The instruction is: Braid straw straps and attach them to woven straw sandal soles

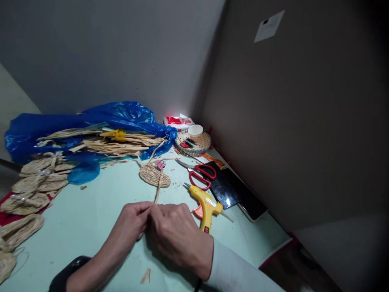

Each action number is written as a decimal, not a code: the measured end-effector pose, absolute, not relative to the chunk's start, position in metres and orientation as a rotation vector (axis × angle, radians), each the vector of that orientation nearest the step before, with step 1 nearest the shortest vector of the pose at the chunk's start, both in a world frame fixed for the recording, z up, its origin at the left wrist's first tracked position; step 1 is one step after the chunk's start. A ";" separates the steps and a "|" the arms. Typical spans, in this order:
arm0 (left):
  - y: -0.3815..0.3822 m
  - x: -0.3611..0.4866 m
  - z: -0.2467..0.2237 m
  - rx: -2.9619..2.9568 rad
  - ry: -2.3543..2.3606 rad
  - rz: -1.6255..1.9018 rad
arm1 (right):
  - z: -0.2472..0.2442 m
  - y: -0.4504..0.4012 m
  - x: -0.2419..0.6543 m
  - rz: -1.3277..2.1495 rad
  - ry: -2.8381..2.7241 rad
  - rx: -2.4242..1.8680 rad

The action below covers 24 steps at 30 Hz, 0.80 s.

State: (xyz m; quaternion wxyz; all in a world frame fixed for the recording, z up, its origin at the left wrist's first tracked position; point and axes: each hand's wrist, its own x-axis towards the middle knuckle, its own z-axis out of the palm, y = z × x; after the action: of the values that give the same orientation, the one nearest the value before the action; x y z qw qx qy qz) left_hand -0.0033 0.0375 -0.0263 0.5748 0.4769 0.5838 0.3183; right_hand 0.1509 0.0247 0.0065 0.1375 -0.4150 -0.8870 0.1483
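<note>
My left hand (136, 217) and my right hand (173, 227) meet at the near middle of the table, fingers pinched together. Between them they grip a twisted straw cord (158, 194). It runs up to a small oval woven straw sole (152, 175) lying flat just beyond my hands. A pink binder clip (161, 164) sits on the sole's far edge, and loose straw strands stick out behind it. The cord's near end is hidden by my fingers. Close to the right of my right hand lies a yellow glue gun (209, 205), its nozzle pointing toward the sole.
Red-handled scissors (199, 172) and a black phone (244, 194) lie at the right. Behind are a basket (193, 148) with a white cup (195, 130) and a blue plastic bag (121, 113) with straw bundles (121, 144). Several woven straw slippers (39, 182) line the left.
</note>
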 end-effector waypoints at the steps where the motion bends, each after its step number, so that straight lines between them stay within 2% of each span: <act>1: 0.037 -0.003 -0.024 1.099 1.339 0.748 | 0.005 0.025 0.150 0.417 -2.598 -1.158; 6: 0.037 -0.007 -0.018 1.016 1.247 0.747 | 0.006 0.027 0.153 0.457 -2.580 -1.119; 12: 0.038 -0.009 -0.019 0.975 1.161 0.730 | 0.013 0.035 0.159 0.633 -2.168 -1.475; 18: 0.033 -0.008 -0.020 1.040 1.157 0.667 | 0.004 0.045 0.159 0.963 -2.087 -1.357; 24: 0.031 -0.007 -0.011 1.267 1.315 0.639 | 0.004 0.045 0.161 1.092 -2.014 -1.281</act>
State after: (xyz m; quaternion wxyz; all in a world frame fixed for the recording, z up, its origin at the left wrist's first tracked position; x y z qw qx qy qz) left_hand -0.0069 0.0308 -0.0107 0.5672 0.5393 0.5598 0.2721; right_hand 0.1614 0.0453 0.0044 0.2555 -0.4718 -0.7419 0.4022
